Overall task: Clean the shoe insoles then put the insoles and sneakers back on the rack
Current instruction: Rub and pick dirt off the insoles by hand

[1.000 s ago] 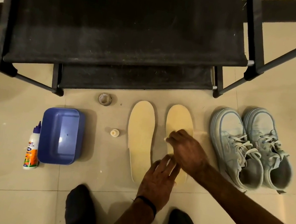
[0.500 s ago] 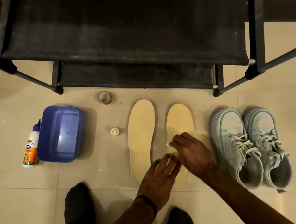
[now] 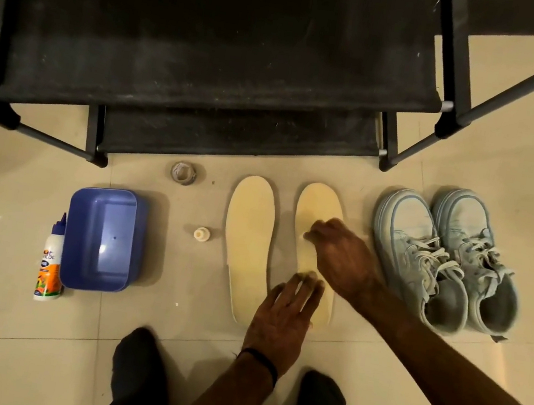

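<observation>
Two pale yellow insoles lie side by side on the tiled floor, the left insole [image 3: 247, 244] bare. My left hand [image 3: 280, 322] presses flat, fingers straight, on the heel end of the right insole [image 3: 318, 206]. My right hand [image 3: 342, 260] sits over the middle of that insole, its fingertips pinching a small white wad [image 3: 307, 235] against the surface. A pair of light blue sneakers [image 3: 444, 260] stands just right of the insoles, toes toward the black shoe rack [image 3: 206, 89] at the back.
A blue plastic tub [image 3: 100, 240] and a white glue bottle [image 3: 49, 260] sit on the floor at left. A small cap [image 3: 201, 234] and a roll of tape [image 3: 183, 173] lie between tub and insoles. My dark-socked feet [image 3: 139, 374] are near the bottom edge.
My right hand has slid with the white wad a little up the right insole toward the toe. My left hand has stayed on the heel.
</observation>
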